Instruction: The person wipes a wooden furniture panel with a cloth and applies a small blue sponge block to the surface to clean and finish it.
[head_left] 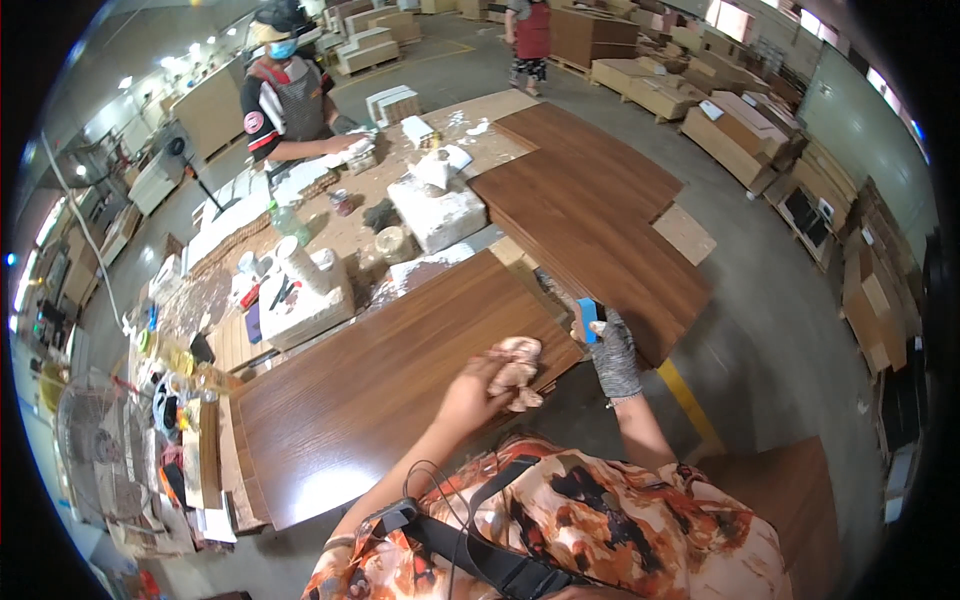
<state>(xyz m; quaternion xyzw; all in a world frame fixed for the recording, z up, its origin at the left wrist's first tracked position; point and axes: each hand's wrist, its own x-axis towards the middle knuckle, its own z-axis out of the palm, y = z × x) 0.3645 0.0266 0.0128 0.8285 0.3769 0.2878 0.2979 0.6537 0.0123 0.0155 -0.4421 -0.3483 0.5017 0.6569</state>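
My left hand [478, 393] is closed on a crumpled, pale pinkish cloth [519, 368], which rests on the right end of a brown wood-grain panel [390, 370]. My right hand [614, 362], in a grey knitted glove, grips a small blue block [588, 320] with a pale face. It holds the block up beside the panel's right corner, near the gap to a second stack of brown panels [610, 240]. What the block is exactly, I cannot tell.
A white block with jars and tools [310, 310] and a white foam block [437, 215] stand behind the panel. Across the worktable a masked co-worker [290, 110] handles pale pieces. A fan [100, 445] stands at the left; stacked cartons [735, 135] line the right.
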